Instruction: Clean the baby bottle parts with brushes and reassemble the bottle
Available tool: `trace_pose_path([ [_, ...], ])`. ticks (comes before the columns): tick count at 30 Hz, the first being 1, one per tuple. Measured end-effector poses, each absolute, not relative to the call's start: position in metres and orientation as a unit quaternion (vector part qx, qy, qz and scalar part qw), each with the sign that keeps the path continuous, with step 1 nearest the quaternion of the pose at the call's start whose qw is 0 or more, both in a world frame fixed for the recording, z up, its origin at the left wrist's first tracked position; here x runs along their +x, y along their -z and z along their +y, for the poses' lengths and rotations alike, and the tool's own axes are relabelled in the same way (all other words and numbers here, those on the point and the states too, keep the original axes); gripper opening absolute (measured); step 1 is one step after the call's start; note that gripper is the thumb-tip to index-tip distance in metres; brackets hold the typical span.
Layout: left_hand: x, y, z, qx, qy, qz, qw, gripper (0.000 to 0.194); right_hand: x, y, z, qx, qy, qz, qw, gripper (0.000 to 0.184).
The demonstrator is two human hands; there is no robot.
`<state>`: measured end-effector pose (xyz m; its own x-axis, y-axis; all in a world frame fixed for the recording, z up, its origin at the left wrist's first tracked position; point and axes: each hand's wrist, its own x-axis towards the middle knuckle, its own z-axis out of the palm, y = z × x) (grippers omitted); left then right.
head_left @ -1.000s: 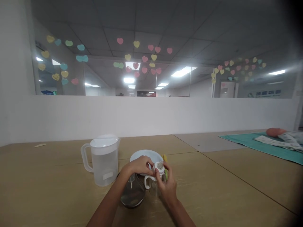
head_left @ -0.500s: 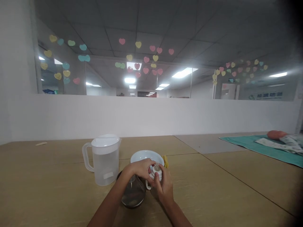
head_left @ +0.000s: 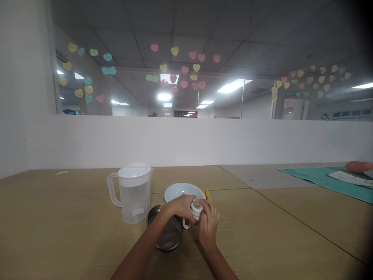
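Baby bottle [head_left: 196, 212] upright just right of the metal bowl [head_left: 165, 232], near the pale plate [head_left: 184, 191], left hand [head_left: 181, 207] clasping its collar, right hand [head_left: 208, 227] wrapped round its body.

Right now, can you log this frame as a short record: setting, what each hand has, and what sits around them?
setting: wooden table by a white partition
left hand: grips the top of a baby bottle
right hand: wraps the bottle's body
beside hands: metal bowl, white bowl, plastic jug holding water
far right: green cloth
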<state>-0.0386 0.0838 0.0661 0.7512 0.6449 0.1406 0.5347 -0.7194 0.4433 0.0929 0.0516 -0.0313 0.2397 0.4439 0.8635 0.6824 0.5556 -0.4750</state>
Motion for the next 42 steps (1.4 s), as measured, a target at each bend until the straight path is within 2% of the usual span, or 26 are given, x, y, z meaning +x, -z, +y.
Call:
trace_pose_path([
  [8,-0.039,-0.066,0.081,0.920,-0.163,0.302,0.187,0.059,0.085,0.025,0.047,-0.487,0.084,-0.607,0.622,0.031],
  [14,-0.040,-0.064,0.080,0.919,-0.172,0.294,0.197,0.070,0.087,0.024,0.049,-0.472,0.082,-0.620,0.622,0.032],
  [21,-0.037,-0.066,0.079,0.911,-0.123,0.355,0.170,0.099,0.097,0.022,0.053,-0.446,0.018,-0.639,0.626,0.039],
  [27,-0.037,-0.069,0.076,0.912,-0.099,0.367,0.158,0.119,0.095,0.021,0.054,-0.466,-0.006,-0.606,0.645,0.034],
  [34,-0.035,-0.068,0.077,0.909,-0.083,0.392,0.113,0.119,0.098,0.025,0.053,-0.451,0.069,-0.623,0.635,0.032],
  [42,-0.037,-0.066,0.082,0.915,-0.092,0.371,0.127,0.113,0.093,0.029,0.051,-0.461,0.091,-0.620,0.628,0.031],
])
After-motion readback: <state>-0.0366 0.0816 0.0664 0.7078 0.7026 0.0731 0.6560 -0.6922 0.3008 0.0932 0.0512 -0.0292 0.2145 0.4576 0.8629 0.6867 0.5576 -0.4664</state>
